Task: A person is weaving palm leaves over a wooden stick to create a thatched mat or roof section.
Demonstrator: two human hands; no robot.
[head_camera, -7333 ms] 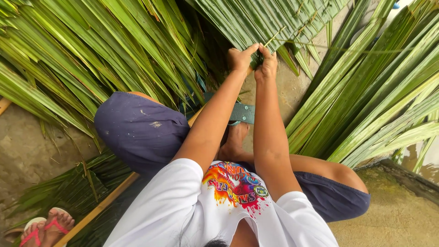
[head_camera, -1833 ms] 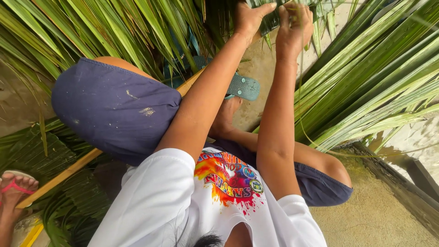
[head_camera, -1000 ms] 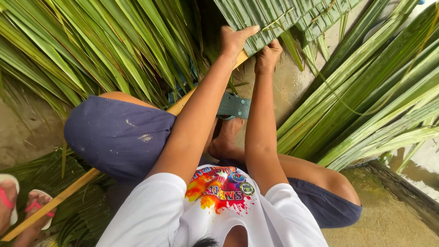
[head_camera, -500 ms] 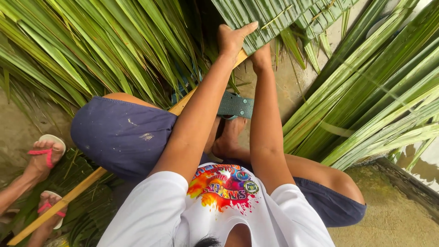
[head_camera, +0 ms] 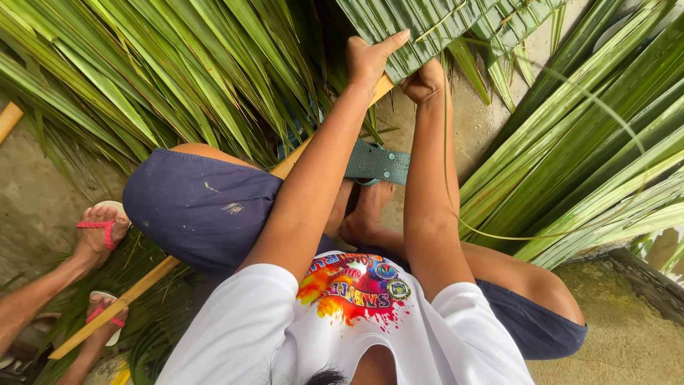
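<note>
Head view: woven palm panel [head_camera: 399,25] (light, pliable, tear-prone) is pressed flat by the open left hand [head_camera: 370,57], while a thin leaf strip [head_camera: 447,142] is pinched in the closed right hand [head_camera: 425,82], best gripped near the wooden batten [head_camera: 292,160].

Loose palm fronds [head_camera: 584,142] right; green sandal [head_camera: 377,162]; co-worker's pink-strapped foot [head_camera: 100,232].

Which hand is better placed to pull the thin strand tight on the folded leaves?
Right. The right hand is closed at the strand's top end, which loops down on its side. The left hand lies flat, pressing the folded leaves onto the stick.
</note>
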